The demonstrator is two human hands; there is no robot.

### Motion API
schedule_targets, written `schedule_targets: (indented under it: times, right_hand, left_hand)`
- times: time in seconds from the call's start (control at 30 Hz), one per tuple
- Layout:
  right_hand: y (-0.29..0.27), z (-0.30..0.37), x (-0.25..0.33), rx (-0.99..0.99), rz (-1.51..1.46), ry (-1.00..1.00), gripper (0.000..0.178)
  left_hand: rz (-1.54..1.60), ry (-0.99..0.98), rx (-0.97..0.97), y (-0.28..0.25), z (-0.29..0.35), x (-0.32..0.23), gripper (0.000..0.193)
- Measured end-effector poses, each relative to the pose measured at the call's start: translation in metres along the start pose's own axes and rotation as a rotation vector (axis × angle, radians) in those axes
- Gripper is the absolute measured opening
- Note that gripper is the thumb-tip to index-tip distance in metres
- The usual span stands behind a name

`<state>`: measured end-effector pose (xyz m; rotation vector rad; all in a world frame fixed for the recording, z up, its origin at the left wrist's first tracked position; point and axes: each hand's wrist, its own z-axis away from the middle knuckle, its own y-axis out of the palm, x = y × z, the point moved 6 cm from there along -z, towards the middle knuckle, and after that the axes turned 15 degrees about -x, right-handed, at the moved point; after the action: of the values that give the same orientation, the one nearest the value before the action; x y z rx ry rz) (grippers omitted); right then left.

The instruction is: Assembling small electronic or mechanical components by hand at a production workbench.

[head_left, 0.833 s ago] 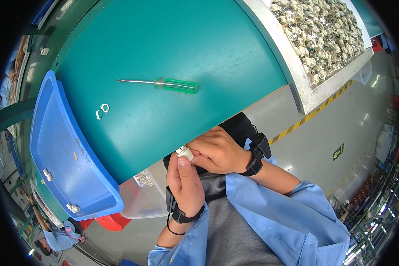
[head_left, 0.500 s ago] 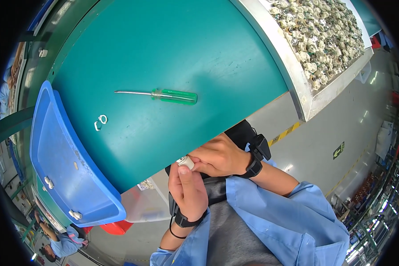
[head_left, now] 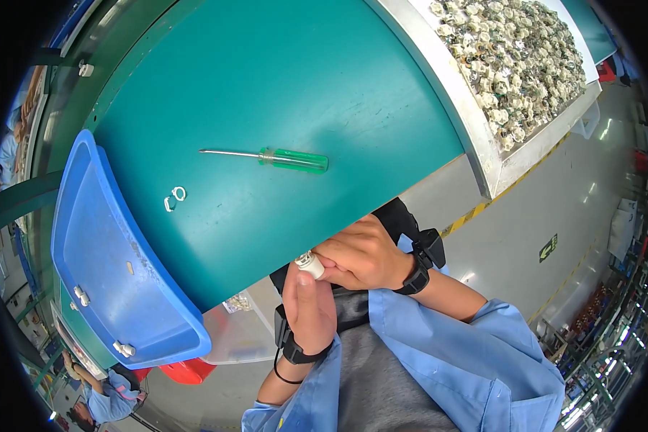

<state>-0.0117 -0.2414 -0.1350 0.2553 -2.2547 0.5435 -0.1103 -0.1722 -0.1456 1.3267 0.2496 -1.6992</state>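
A small white cylindrical plastic part [head_left: 310, 266], with metal bits showing at its top end, is held at the near edge of the green table. My left hand [head_left: 309, 306] grips it from below, thumb pressed against its side. The fingers of my right hand [head_left: 363, 252] pinch it from the right; some fingertips are hidden behind it. Farther up the table lies a screwdriver [head_left: 295, 160] with a clear green handle, its shaft toward the left. Two small white rings [head_left: 178, 194] rest left of the screwdriver.
A blue plastic tray [head_left: 133, 288] with several small white parts stands at the left. At the upper right a metal-sided tray [head_left: 475, 144] is heaped with white and metal parts. Below the table edge sits a translucent bin [head_left: 245, 335]. Another person [head_left: 108, 396] is at the lower left.
The white part is turned more upright between my fingers, so its metal-fitted top end shows more. The table and its objects have shifted slightly right in the picture.
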Motion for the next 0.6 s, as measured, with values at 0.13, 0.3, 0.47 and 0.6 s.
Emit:
schedule_targets:
  times: [0.13, 0.3, 0.47, 0.6]
  right_hand:
    - [0.0019, 0.0023, -0.0019, 0.019, -0.002, 0.016, 0.031]
    - [0.0015, 0.003, -0.0019, 0.029, 0.014, 0.02, 0.032]
    - [0.0017, 0.0012, -0.0002, 0.013, 0.033, 0.035, 0.031]
    - [0.001, -0.0013, 0.0053, -0.004, 0.05, 0.046, 0.029]
  left_hand:
    - [-0.009, -0.003, 0.014, -0.0003, -0.0003, 0.0007, 0.042]
    - [0.006, -0.012, 0.034, 0.0008, -0.0011, -0.0005, 0.041]
    - [0.042, -0.074, 0.04, 0.0033, -0.0002, -0.0032, 0.039]
    - [0.029, -0.062, -0.006, 0.0036, 0.0011, -0.0064, 0.039]
